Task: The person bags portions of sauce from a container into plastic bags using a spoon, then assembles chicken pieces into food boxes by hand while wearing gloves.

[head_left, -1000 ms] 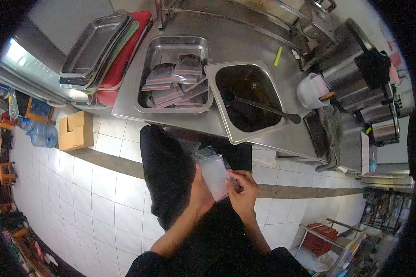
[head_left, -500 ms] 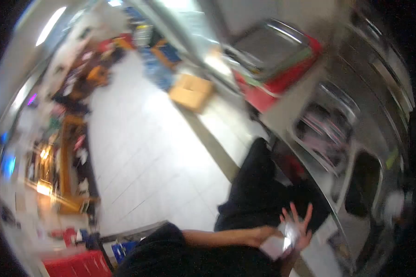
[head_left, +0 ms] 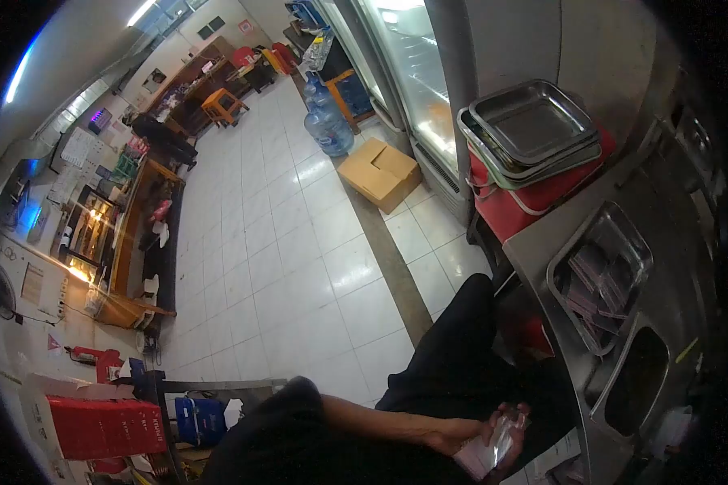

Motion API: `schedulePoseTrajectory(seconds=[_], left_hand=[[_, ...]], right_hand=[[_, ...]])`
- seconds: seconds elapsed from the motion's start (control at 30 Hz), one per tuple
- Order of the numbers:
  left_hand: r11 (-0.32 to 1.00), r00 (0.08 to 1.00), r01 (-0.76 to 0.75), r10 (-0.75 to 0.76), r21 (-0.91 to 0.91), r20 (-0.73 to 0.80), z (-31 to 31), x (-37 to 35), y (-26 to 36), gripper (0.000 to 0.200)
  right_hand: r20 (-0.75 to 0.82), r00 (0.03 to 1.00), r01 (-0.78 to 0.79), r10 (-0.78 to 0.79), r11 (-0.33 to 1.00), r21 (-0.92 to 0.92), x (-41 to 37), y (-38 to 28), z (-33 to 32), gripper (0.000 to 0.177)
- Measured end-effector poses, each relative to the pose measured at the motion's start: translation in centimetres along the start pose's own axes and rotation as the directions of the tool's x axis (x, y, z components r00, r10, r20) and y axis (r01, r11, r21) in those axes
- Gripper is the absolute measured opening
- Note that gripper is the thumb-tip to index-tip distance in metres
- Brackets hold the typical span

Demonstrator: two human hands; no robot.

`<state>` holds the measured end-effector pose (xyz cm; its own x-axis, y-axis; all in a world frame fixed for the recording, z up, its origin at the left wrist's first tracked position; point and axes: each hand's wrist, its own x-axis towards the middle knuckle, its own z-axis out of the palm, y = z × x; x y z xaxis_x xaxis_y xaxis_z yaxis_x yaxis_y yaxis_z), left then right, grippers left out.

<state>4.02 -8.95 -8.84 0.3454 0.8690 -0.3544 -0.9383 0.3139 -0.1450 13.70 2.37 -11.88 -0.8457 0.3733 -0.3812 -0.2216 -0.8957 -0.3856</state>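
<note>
A clear, shiny plastic packet with pale pinkish contents (head_left: 479, 458) is held between my two hands, low in the view above my dark-clothed lap. My left hand (head_left: 458, 435) reaches in from the left and grips the packet from its near side. The fingers of my right hand (head_left: 516, 420) are curled round the packet's other end. To the right, a metal tray (head_left: 560, 279) holds several similar pinkish packets. Beside it lies a second metal tray (head_left: 662, 360) with a dark interior.
The steel table (head_left: 534, 242) runs along my right. Stacked metal trays (head_left: 534, 121) sit on a red box (head_left: 493, 212). A cardboard box (head_left: 380, 174) and water bottles (head_left: 328, 129) stand on the tiled floor by a glass-door fridge (head_left: 416, 73). A red carton (head_left: 109, 428) is at lower left.
My right hand's spread fingers have closed round the packet. My left hand stays on it. The view has shifted and become sharper.
</note>
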Motion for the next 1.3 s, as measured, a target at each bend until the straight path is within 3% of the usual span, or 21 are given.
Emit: schedulePoseTrajectory(seconds=[0.1, 0.17, 0.23, 0.3, 0.4, 0.5, 0.57, 0.6, 0.67, 0.7, 0.77, 0.8, 0.9, 0.97, 1.03, 1.1, 1.17, 1.23, 1.3], left_hand=[[0.997, 0.992, -0.074, 0.074, 0.003, -0.106, 0.1, 0.0, -0.3, 0.033], [0.996, 0.985, -0.095, 0.093, -0.006, -0.145, 0.1, 0.3, -0.2, 0.033], [0.996, 0.944, -0.080, 0.060, -0.048, -0.324, 0.3, 0.3, 0.2, 0.035], [0.995, 0.958, -0.095, 0.099, 0.029, -0.268, 0.0, 0.3, 0.3, 0.037], [0.997, 0.941, -0.074, 0.068, -0.005, -0.332, -0.6, 0.8, 0.2, 0.039], [0.991, 0.916, -0.129, 0.133, 0.036, -0.377, -0.4, 0.7, -0.2, 0.040], [0.961, 0.861, -0.255, 0.277, 0.110, -0.426, 0.6, 0.5, -0.5, 0.043], [0.964, 0.867, -0.244, 0.264, 0.103, -0.422, 0.6, 0.9, -0.7, 0.043], [0.909, 0.763, -0.406, 0.395, 0.097, -0.512, 0.7, 1.6, -1.2, 0.047], [0.914, 0.772, -0.395, 0.384, 0.090, -0.506, 0.7, 1.9, -1.3, 0.047], [0.866, 0.698, -0.489, 0.459, 0.102, -0.549, 0.6, 2.3, -1.5, 0.049], [0.845, 0.666, -0.518, 0.493, 0.129, -0.559, 0.6, 2.4, -1.6, 0.047], [0.802, 0.651, -0.539, 0.591, 0.258, -0.476, -0.3, 2.9, -1.6, 0.035], [0.801, 0.656, -0.525, 0.597, 0.288, -0.463, -1.2, 3.5, -1.2, 0.032], [0.786, 0.628, -0.522, 0.617, 0.331, -0.475, 0.6, 2.9, -0.2, 0.034], [0.764, 0.545, -0.532, 0.640, 0.366, -0.542, 2.4, 2.9, 0.5, 0.040], [0.786, 0.582, -0.503, 0.615, 0.359, -0.531, 2.7, 2.6, 0.6, 0.044], [0.790, 0.590, -0.488, 0.613, 0.373, -0.526, 2.8, 2.7, 0.4, 0.048], [0.621, 0.485, -0.440, 0.772, 0.648, -0.411, 2.5, 3.0, -0.6, 0.054]], right_hand=[[-0.065, 0.997, -0.034, 0.031, 0.998, -0.046, 0.4, 0.0, 0.3, 0.052], [-0.082, 0.996, 0.024, -0.026, 0.999, -0.030, 1.1, 0.2, -0.9, 0.049], [-0.099, 0.993, 0.056, -0.062, 0.996, -0.064, 1.6, -0.2, -1.6, 0.049], [-0.056, 0.989, 0.133, -0.140, 0.984, -0.115, 2.3, -0.7, -1.5, 0.048], [-0.045, 0.983, 0.170, -0.181, 0.968, -0.184, 2.8, -1.0, -1.2, 0.048], [-0.079, 0.967, 0.223, -0.243, 0.953, -0.207, 2.8, -0.9, 0.2, 0.046], [-0.113, 0.952, 0.259, -0.286, 0.944, -0.205, 2.8, -0.7, 1.2, 0.045], [-0.151, 0.936, 0.282, -0.318, 0.934, -0.220, 2.9, -0.6, 1.5, 0.044], [-0.229, 0.908, 0.295, -0.350, 0.925, -0.240, 3.1, -0.3, 0.7, 0.044], [-0.238, 0.903, 0.300, -0.359, 0.921, -0.250, 3.1, -0.1, 0.5, 0.044], [-0.317, 0.853, 0.334, -0.414, 0.901, -0.277, 3.1, 0.2, 1.3, 0.046], [-0.204, 0.868, 0.363, -0.452, 0.860, -0.359, 3.0, 0.1, 0.7, 0.048], [-0.089, 0.870, 0.429, -0.485, 0.834, -0.348, 3.1, 0.0, -0.6, 0.056], [0.031, 0.907, 0.413, -0.420, 0.874, -0.257, 3.1, -0.3, 0.3, 0.060], [0.108, 0.920, 0.381, -0.378, 0.924, -0.016, 3.2, -0.6, 1.5, 0.064], [0.051, 0.900, 0.435, -0.433, 0.899, -0.043, 3.3, -0.3, 2.5, 0.063], [0.003, 0.907, 0.393, -0.420, 0.847, -0.358, 3.7, -0.6, 1.2, 0.060], [-0.074, 0.901, 0.379, -0.427, 0.859, -0.344, 3.3, -0.7, 1.1, 0.057], [-0.230, 0.891, 0.364, -0.391, 0.919, -0.152, 3.1, -0.8, 1.1, 0.057]])
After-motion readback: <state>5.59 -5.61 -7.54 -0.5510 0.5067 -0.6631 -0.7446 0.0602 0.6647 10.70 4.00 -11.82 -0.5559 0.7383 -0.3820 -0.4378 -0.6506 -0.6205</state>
